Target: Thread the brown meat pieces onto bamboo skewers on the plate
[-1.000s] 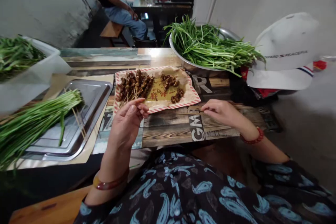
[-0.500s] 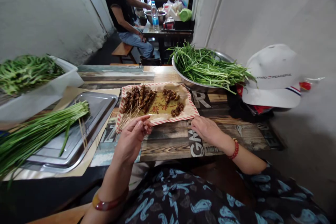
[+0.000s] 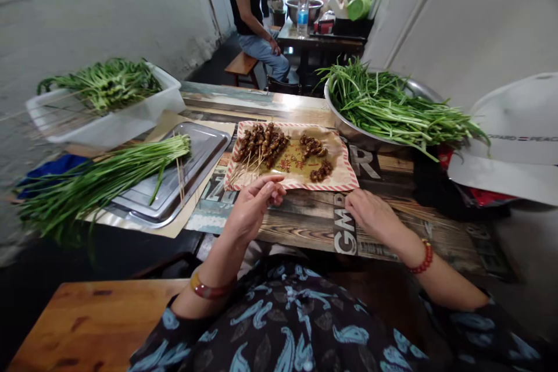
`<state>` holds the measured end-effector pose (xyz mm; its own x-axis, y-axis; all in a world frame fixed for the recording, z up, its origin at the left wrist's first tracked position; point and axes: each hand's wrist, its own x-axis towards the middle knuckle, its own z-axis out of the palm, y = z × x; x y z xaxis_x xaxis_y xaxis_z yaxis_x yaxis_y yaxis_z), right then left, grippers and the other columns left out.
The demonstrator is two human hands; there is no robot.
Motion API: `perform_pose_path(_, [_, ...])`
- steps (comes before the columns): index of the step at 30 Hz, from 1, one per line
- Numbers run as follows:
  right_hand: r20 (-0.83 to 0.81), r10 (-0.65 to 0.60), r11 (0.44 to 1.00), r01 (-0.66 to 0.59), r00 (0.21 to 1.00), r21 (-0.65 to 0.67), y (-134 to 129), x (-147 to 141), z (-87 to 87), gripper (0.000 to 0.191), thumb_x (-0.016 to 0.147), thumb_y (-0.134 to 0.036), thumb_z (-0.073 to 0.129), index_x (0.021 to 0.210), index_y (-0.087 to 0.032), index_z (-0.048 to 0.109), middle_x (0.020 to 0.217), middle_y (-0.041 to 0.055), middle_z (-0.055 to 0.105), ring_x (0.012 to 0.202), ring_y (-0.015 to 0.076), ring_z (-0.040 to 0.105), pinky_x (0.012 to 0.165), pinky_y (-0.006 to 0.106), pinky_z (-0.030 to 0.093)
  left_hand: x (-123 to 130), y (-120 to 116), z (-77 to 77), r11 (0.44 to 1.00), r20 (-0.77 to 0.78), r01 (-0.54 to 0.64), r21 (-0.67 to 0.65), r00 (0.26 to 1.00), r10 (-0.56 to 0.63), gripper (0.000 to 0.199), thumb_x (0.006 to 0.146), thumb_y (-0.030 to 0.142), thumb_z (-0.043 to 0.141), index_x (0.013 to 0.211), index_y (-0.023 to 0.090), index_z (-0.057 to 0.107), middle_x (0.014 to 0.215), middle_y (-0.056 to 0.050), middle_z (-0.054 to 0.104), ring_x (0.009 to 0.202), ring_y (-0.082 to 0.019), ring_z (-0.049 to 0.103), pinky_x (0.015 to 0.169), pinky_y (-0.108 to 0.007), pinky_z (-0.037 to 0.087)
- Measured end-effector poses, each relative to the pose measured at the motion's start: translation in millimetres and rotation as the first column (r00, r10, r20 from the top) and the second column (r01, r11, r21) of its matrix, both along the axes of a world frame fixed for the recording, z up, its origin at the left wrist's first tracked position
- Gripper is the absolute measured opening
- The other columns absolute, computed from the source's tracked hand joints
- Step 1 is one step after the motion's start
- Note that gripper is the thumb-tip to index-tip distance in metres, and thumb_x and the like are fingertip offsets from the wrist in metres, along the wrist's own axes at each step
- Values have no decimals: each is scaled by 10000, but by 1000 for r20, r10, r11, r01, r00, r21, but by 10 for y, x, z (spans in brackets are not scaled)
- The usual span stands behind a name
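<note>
Brown glazed meat skewers [image 3: 264, 142] lie bunched on the left of a paper-lined tray [image 3: 337, 180] with a red-striped edge. Two smaller meat portions [image 3: 321, 170] sit on its right half. My left hand [image 3: 257, 203] is over the tray's near edge, thumb and fingertips pressed together; what they hold, if anything, is too small to name. Just off the tray's near right corner, my right hand [image 3: 374, 215] has its fingers curled closed near the tabletop, and its fingertips are hidden.
Long green stalks [image 3: 108, 177] lie across a metal tray [image 3: 209, 142] at left, behind which is a white bin [image 3: 161, 104] of greens. A steel bowl [image 3: 342, 122] of greens and a white cap [image 3: 518, 133] stand right. A person [image 3: 248, 11] sits beyond.
The camera view has turned left, so the table and its objects appear further right. Both hands keep nearly the same pose and place beside the paper-lined tray.
</note>
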<state>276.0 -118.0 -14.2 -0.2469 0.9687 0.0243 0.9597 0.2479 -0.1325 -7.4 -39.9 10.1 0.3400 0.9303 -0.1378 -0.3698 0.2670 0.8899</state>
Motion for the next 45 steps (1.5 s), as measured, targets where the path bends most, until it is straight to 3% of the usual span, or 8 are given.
perform_pose_path(11, [-86, 47, 995, -54, 995, -85, 121, 118, 62, 121, 949, -200, 478, 858, -205, 559, 867, 34, 618, 822, 168, 554, 736, 273, 382, 34, -32, 19, 1000, -19, -2, -3, 1000, 2, 369, 740, 391, 775, 994, 128, 731, 787, -63, 662, 672, -107, 561, 636, -233, 453])
perform_pose_path(21, [79, -80, 977, 63, 994, 205, 20, -33, 23, 287, 1018, -214, 336, 913, -177, 600, 889, 75, 627, 808, 193, 511, 737, 330, 333, 54, 95, 0, 1000, -74, 10, -6, 997, -11, 360, 720, 364, 786, 990, 130, 738, 816, -75, 667, 744, -127, 591, 632, -198, 493])
perform_pose_path(25, [-19, -114, 936, 114, 993, 332, -21, -7, 12, 289, 1019, -188, 333, 1031, -189, 622, 933, 66, 637, 820, 162, 554, 737, 291, 381, 98, 136, 26, 1000, -75, -3, 18, 997, 4, 350, 707, 368, 795, 967, 138, 745, 803, -65, 667, 741, -125, 593, 630, -197, 494])
perform_pose_path(28, [-127, -138, 887, 180, 982, 425, 54, -14, 147, 294, 1015, -201, 370, 1196, -224, 600, 981, 53, 636, 858, 142, 588, 727, 248, 419, 157, 149, 69, 999, -81, -21, 28, 996, 23, 345, 702, 374, 799, 945, 136, 743, 779, -56, 661, 723, -119, 592, 628, -203, 486])
perform_pose_path(34, [-323, -78, 773, 262, 943, 578, 596, -105, 436, 273, 996, -248, 425, 1140, -246, 656, 983, 44, 637, 868, 148, 606, 738, 252, 482, 346, 266, 146, 981, -220, -3, 196, 974, 46, 327, 751, 379, 748, 982, 149, 720, 784, -43, 668, 668, -110, 567, 653, -239, 452])
perform_pose_path(37, [-399, -5, 759, 263, 917, 595, 831, -146, 406, 267, 981, -234, 437, 1105, -238, 674, 992, 54, 641, 891, 166, 613, 783, 287, 506, 434, 411, 121, 911, -454, 91, 402, 884, 112, 286, 788, 354, 702, 993, 156, 724, 877, -71, 696, 774, -162, 605, 708, -270, 453])
perform_pose_path(40, [-433, 20, 773, 260, 901, 578, 898, -133, 286, 266, 973, -226, 447, 1091, -229, 686, 978, 68, 642, 898, 173, 621, 794, 292, 511, 536, 560, 49, 767, -687, 327, 552, 700, 196, 226, 818, 303, 651, 967, 154, 732, 918, -96, 691, 792, -188, 604, 728, -300, 449])
perform_pose_path(45, [-417, -15, 790, 267, 909, 553, 859, -63, 146, 270, 965, -216, 458, 1094, -241, 694, 973, 74, 656, 875, 171, 635, 765, 279, 512, 770, 744, -90, 594, -882, 654, 469, 311, 354, 217, 820, 269, 627, 953, 134, 733, 924, -142, 673, 846, -247, 604, 778, -359, 442])
